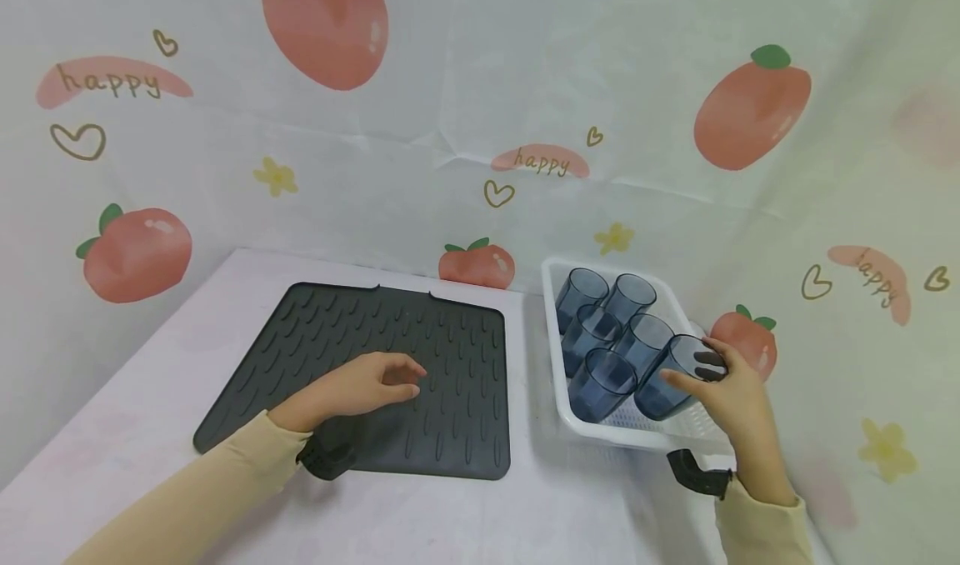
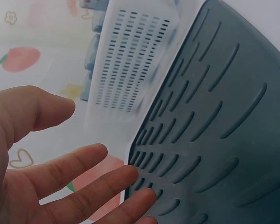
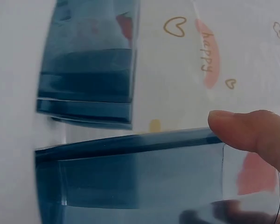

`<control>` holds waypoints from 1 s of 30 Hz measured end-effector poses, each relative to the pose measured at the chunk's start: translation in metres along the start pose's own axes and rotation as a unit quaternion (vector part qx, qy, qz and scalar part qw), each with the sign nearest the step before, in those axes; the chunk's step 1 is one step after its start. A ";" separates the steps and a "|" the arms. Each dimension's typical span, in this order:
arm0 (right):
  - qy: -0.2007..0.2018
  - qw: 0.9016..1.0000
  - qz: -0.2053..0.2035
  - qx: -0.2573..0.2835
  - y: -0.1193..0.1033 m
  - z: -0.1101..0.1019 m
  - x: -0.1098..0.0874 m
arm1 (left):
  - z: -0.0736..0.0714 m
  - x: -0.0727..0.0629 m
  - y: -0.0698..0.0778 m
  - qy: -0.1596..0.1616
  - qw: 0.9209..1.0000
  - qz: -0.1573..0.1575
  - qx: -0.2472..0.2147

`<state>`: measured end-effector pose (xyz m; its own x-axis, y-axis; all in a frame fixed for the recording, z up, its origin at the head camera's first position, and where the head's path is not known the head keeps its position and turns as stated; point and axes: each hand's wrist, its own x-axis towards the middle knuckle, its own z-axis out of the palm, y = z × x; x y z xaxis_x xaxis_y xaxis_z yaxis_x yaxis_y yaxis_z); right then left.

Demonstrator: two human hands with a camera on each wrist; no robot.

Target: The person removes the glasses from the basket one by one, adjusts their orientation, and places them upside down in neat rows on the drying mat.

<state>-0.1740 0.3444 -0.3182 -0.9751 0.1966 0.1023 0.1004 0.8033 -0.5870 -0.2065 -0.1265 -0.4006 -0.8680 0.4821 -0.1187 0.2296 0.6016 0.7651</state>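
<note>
My right hand (image 1: 731, 390) grips a blue transparent cup (image 1: 667, 394) near its rim, thumb on the near side and fingers seen through the far wall. The cup leans at the front right of a white basket (image 1: 558, 365). In the right wrist view the thumb presses the wall of the held cup (image 3: 130, 177), and another blue cup (image 3: 86, 84) stands beside it. Several more blue cups (image 1: 602, 382) stand in the basket. My left hand (image 1: 367, 384) hovers over a dark ridged drying mat (image 1: 457, 398), fingers relaxed and holding nothing.
A white cloth with fruit prints (image 1: 420, 190) hangs behind the table (image 1: 540, 507). The basket, with perforated sides (image 2: 130, 60), stands to the right of the mat, a strip of table between them.
</note>
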 end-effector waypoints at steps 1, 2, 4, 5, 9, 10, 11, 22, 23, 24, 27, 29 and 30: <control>0.004 1.000 0.002 0.001 -0.001 -0.002 -0.001 | 0.000 0.000 0.001 -0.001 1.000 0.004 0.002; 0.007 1.000 0.004 0.001 -0.003 -0.003 -0.003 | 0.000 -0.001 0.001 -0.001 1.000 0.005 0.001; 0.018 1.000 0.010 -0.004 -0.006 -0.007 -0.005 | -0.001 -0.001 0.002 -0.002 1.000 0.009 0.001; 0.023 1.000 0.014 -0.006 -0.007 -0.009 -0.007 | -0.001 -0.001 0.002 -0.003 1.000 0.012 0.000; 0.039 0.999 0.026 -0.006 -0.011 -0.014 -0.011 | 0.000 -0.001 0.002 -0.003 1.000 0.013 -0.001; 0.043 0.999 0.028 -0.005 -0.012 -0.015 -0.012 | 0.000 -0.001 0.003 -0.002 1.000 0.010 -0.001; 0.046 0.998 0.030 -0.001 -0.014 -0.016 -0.013 | -0.001 -0.001 0.004 -0.003 1.000 0.012 -0.001; 0.125 0.990 -0.006 0.066 -0.036 -0.026 -0.028 | -0.003 -0.004 0.008 -0.004 1.000 0.015 0.002; 0.130 0.989 -0.008 0.072 -0.038 -0.026 -0.030 | -0.003 -0.004 0.007 -0.004 1.000 0.016 0.002; 0.135 0.987 -0.011 0.080 -0.040 -0.027 -0.031 | -0.004 -0.004 0.007 -0.004 1.000 0.017 0.002; 0.149 0.983 -0.025 0.106 -0.047 -0.026 -0.035 | -0.003 -0.004 0.005 -0.005 1.000 0.019 -0.001; 0.158 0.979 -0.037 0.120 -0.051 -0.024 -0.038 | -0.003 -0.004 0.004 -0.005 1.000 0.019 -0.002; 0.161 0.977 -0.044 0.129 -0.053 -0.023 -0.040 | -0.002 -0.004 0.004 -0.005 1.000 0.018 -0.003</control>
<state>-0.1362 0.3064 -0.2727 -0.8607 0.3341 0.3841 -0.0741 0.6642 -0.7438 -0.2034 -0.1275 -0.3960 -0.8547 0.5100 -0.0962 0.2588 0.5796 0.7727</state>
